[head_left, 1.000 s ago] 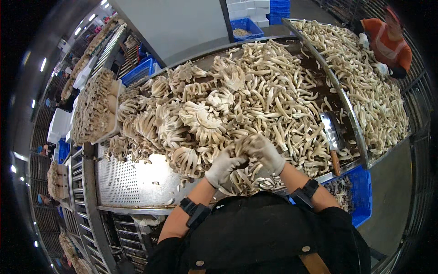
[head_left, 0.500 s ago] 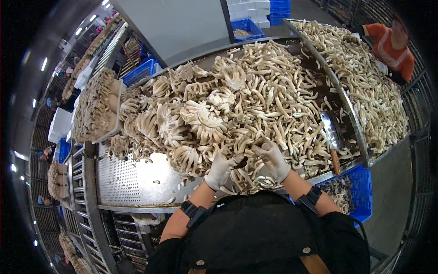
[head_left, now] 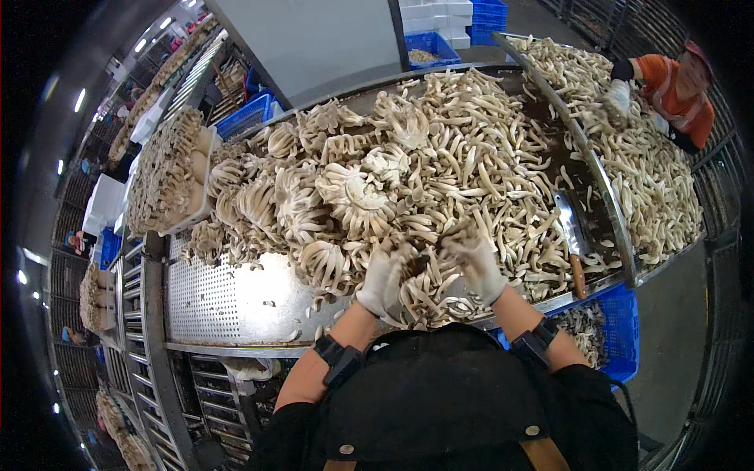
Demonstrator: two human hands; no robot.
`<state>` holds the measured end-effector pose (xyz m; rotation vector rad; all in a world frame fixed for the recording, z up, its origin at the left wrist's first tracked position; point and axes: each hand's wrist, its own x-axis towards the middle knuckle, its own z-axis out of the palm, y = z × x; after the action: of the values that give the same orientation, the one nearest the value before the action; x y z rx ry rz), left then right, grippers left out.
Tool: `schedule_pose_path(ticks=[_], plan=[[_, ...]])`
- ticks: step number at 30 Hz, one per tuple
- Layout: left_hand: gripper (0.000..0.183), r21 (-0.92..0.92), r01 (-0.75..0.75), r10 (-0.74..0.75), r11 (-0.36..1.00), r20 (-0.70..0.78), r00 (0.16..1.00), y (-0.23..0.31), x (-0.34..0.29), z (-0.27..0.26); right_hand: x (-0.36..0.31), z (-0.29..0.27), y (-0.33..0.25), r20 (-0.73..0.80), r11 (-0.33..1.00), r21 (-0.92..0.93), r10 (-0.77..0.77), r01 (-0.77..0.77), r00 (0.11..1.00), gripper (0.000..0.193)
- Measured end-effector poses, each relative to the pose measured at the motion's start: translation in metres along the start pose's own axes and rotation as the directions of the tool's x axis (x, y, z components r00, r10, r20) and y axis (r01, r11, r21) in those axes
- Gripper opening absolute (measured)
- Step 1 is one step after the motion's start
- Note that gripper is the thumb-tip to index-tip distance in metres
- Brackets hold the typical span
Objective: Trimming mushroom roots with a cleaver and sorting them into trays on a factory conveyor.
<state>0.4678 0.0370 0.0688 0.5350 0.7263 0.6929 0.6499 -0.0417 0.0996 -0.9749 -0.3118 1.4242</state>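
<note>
My left hand, in a whitish glove, is low over the near edge of the mushroom heap, beside a fanned mushroom cluster. Across a small gap is my right hand, gloved alike, above loose long-stemmed mushrooms. Motion smears the fingers of both hands, so whether they hold anything cannot be made out. Further off lie several big clusters, one showing its pale cut base. To the right, a cleaver with a wooden handle rests on the table among loose pieces.
At left stands a white tray of unseparated mushrooms near a perforated metal surface. A metal divider separates a second mushroom pile, where a person in orange works. Below the table's right edge is a blue crate.
My hands have drawn slightly apart, fingers now blurred over the mushrooms. The person in orange has reached a gloved hand over the far pile. The cleaver stays in place.
</note>
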Motion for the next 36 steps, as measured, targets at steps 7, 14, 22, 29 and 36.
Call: schedule_pose_path(ticks=[7, 14, 22, 29, 36], plan=[[0.070, 0.029, -0.070, 0.071, 0.997, -0.044, 0.996, 0.041, -0.018, 0.043, 0.037, -0.041, -0.024, 0.143, -0.059, -0.990, -0.375, 0.131, 0.916, 0.050], [0.065, 0.637, -0.008, -0.128, 0.771, 0.168, 0.977, 0.013, -0.021, 0.001, 0.059, -0.050, 0.054, 0.367, -0.331, -0.872, 0.047, 0.361, 0.929, 0.044], [0.053, 0.223, 0.205, -0.238, 0.953, 0.132, 0.962, -0.013, -0.031, 0.006, 0.016, -0.027, 0.047, 0.206, 0.862, -0.482, 0.284, -0.155, 0.936, 0.042], [0.027, 0.306, 0.138, -0.172, 0.942, 0.087, 0.981, -0.019, -0.017, -0.013, 0.011, -0.022, 0.060, 0.238, 0.933, -0.332, -0.061, 0.140, 0.969, 0.048], [0.036, 0.385, 0.232, -0.290, 0.893, 0.098, 0.952, -0.021, -0.028, -0.005, 0.022, -0.048, 0.090, 0.519, 0.785, -0.464, -0.134, 0.410, 0.844, 0.041]])
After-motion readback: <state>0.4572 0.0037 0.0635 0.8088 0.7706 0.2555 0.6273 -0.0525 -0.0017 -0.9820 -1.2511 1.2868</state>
